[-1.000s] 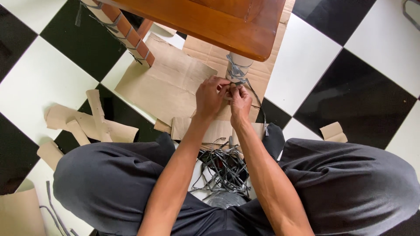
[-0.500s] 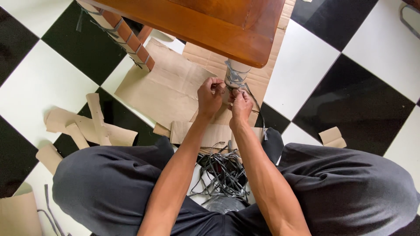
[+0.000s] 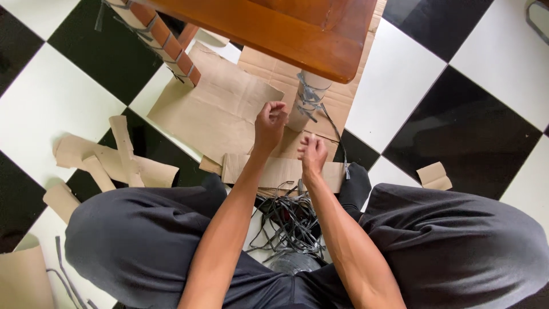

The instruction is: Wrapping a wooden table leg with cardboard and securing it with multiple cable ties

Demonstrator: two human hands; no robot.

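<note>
A cardboard-wrapped table leg [image 3: 309, 91], bound with grey strapping [image 3: 310, 98], is seen under the wooden table [image 3: 286, 34]. The left hand [image 3: 270, 123] is held near it, fingers curled shut on nothing visible. The right hand [image 3: 312, 153], nearer, seems pinched; whether a strap is gripped cannot be told. Cut straps [image 3: 289, 220] are piled between the knees.

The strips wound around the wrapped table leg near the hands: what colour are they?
Grey strips, seen in the head view, the only one.

Checkered floor [image 3: 446, 68] (black, white) under wooden table [image 3: 274, 28]
</note>
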